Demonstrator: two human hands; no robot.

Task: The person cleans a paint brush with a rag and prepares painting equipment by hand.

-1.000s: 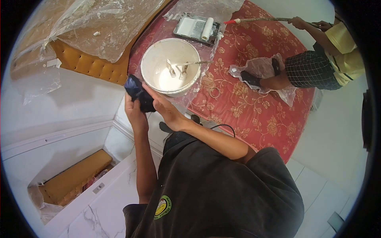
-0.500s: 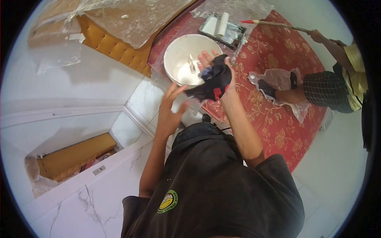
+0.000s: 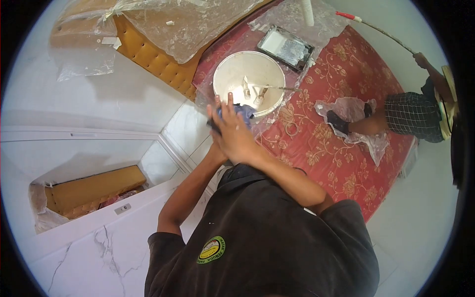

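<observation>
My right hand (image 3: 235, 132) lies over my left hand (image 3: 216, 152), its fingers stretched and a little spread. A dark cloth (image 3: 243, 113) is pressed between the two hands, its bluish and black parts showing around the fingers. Most of my left hand, its fingers included, is hidden beneath the right one. Just beyond the hands stands a white bucket (image 3: 220, 67) with paintbrushes (image 3: 246, 89) inside. A thin stick (image 3: 282, 88) reaches across its right rim.
Behind the bucket is a paint tray (image 3: 286, 47), with a white roller (image 3: 308, 12) above it. Another person (image 3: 415, 114) stands on plastic over the red floral surface (image 3: 341, 163), holding a red-tipped pole (image 3: 383, 30). Plastic sheeting (image 3: 168, 29) covers a tufted tan headboard (image 3: 148, 64).
My right hand has swung left and down onto my left hand, bringing the cloth between them. The roller has left the tray, and the other person's pole has shifted right.
</observation>
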